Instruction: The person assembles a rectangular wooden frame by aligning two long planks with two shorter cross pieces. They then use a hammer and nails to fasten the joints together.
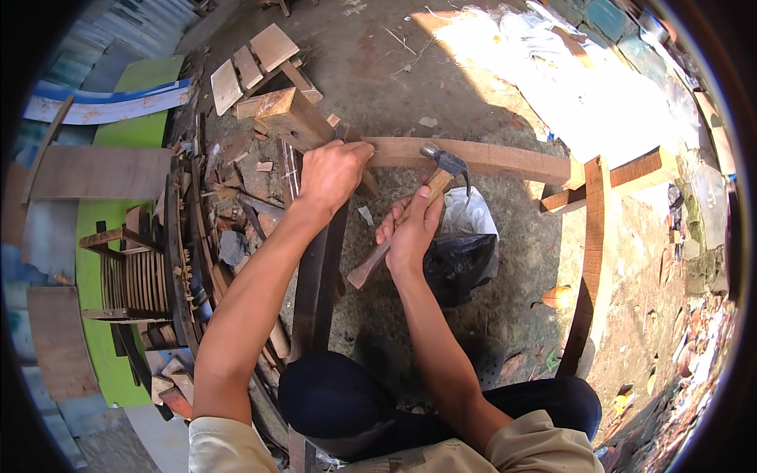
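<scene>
While the dark-clad knees (335,394) fill the nearest part of the view, a dark beam (319,268) runs away from them toward one corner of a wooden frame (594,236). The step in hand looks like hammering at that corner, or lining up a blow; the next move would seem to call for a steady left hand with its fingers well out of the hammer's path. A black plastic bag (461,264) lies on the ground inside the frame. Above its near side, the right hand (414,229) has its fingers clamped around the wooden handle of the hammer (435,183), whose butt sticks out toward the body. The hammer's head lies past those fingertips, over the brown rail (505,158); whether it touches the wood, I cannot tell. Left of it, the left hand (333,173) bends over the corner, fingers curled together near the rail's end; what they pinch, if anything, is hidden. A squared block (290,117) shows just beyond the knuckles. Farther off stands a small slatted wooden piece (247,67).
</scene>
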The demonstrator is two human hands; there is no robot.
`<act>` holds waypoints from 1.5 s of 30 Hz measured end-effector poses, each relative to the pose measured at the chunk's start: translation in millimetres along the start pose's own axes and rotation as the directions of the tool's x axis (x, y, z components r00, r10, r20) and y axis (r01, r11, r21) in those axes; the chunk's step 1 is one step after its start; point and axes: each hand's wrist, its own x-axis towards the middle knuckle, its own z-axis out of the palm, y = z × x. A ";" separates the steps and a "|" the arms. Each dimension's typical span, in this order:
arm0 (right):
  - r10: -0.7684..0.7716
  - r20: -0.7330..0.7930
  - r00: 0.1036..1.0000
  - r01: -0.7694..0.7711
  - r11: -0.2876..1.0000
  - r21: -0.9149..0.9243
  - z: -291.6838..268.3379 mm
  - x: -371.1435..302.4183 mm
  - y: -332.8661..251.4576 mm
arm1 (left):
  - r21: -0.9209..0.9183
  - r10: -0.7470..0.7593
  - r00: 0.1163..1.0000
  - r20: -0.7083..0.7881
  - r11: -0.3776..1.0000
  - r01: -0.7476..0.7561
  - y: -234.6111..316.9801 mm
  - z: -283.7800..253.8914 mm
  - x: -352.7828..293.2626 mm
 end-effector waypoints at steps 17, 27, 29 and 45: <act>-0.168 -0.149 0.975 0.182 0.979 0.089 0.4 1.3 7.3 | 0.004 -0.026 0.999 0.024 1.000 0.026 -2.4 3.1 -1.0; -0.020 0.041 0.999 0.022 0.999 -0.042 -0.2 -0.4 15.8 | -0.245 -0.018 0.963 -0.269 0.968 -0.050 -0.6 -3.6 -6.6; -0.073 -0.014 0.997 0.073 0.997 0.008 -1.4 -1.4 13.9 | -0.387 -0.135 0.898 -0.419 0.921 -0.042 5.9 -16.1 -16.2; 0.148 0.078 0.986 -0.139 0.985 -0.103 5.7 -14.2 -2.5 | -0.293 -0.492 0.768 0.409 0.727 0.621 -74.5 -91.9 88.3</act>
